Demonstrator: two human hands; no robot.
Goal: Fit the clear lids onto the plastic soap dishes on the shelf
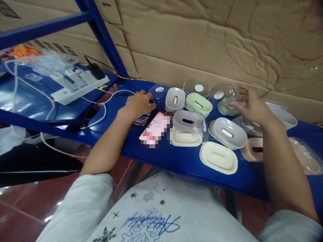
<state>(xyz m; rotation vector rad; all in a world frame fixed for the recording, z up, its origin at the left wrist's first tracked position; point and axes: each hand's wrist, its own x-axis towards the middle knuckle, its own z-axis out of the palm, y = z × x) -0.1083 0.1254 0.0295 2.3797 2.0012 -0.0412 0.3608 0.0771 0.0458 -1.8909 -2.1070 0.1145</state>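
On the blue table, my left hand rests over the upper part of a dark phone, palm down; whether its fingers grip anything is hidden. Beside it lies a phone with a lit pink screen. My right hand has thumb and fingers spread around a clear lid over a green dish; a firm hold is not visible. Between the hands are a green dish, grey dishes and cream dishes. Pink dishes lie near my right forearm.
Clear lids stand along the cardboard wall at the back. To the left, a white power strip with cables and plastic bags lies on another blue surface, beside a blue metal frame.
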